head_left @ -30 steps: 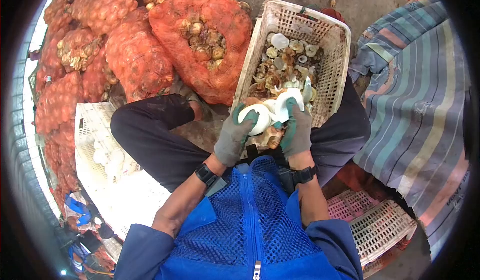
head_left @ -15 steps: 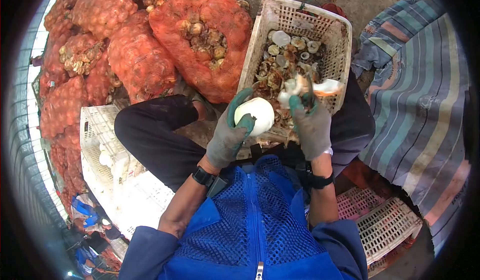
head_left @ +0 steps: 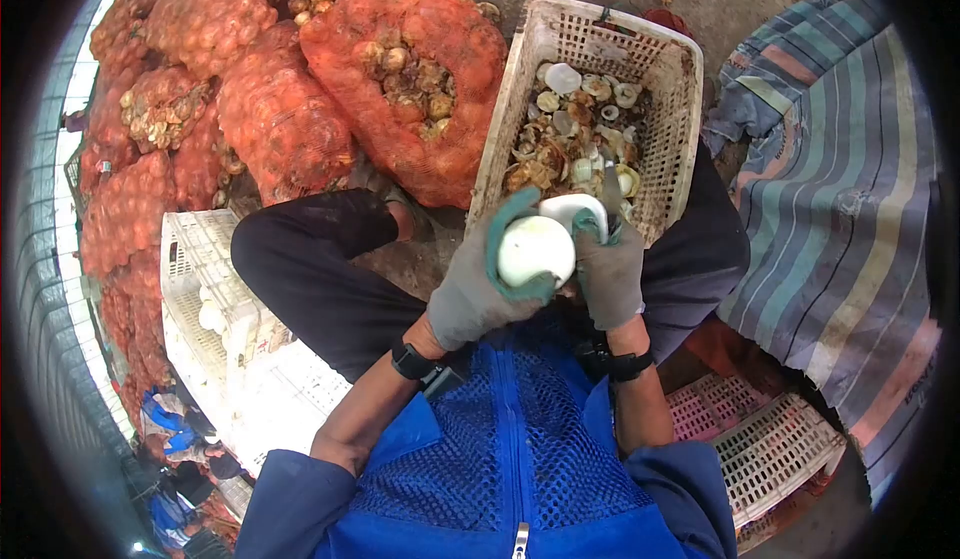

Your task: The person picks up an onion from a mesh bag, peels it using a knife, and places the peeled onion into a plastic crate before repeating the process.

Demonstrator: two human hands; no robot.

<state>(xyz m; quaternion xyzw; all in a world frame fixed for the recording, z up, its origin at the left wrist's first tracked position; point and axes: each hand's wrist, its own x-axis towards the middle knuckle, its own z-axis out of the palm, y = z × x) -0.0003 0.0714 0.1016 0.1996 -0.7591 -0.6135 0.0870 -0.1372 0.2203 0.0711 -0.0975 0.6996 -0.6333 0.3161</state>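
Observation:
My left hand point(head_left: 470, 289), in a grey and green glove, is wrapped round a peeled white onion point(head_left: 537, 252), with thumb and fingers on its sides. Close at its right, my gloved right hand point(head_left: 612, 281) grips a small knife point(head_left: 611, 189) whose blade points up and away from me. A curved white onion layer point(head_left: 572, 205) lies against the right thumb, beside the onion. Both hands are over the near end of a dirty white plastic crate point(head_left: 690, 109), which holds onion skins and trimmings point(head_left: 560, 124).
Red mesh sacks of onions point(head_left: 275, 119) are piled at the left, and one opened sack point(head_left: 405, 89) stands beside the crate. White crates point(head_left: 205, 259) are at my left, another crate point(head_left: 770, 459) at my right. A striped cloth point(head_left: 830, 209) covers something on the right.
My right hand has come in from over the crate to the onion, and the loose peel it held is gone from it. The left hand has shifted slightly right, turning the onion.

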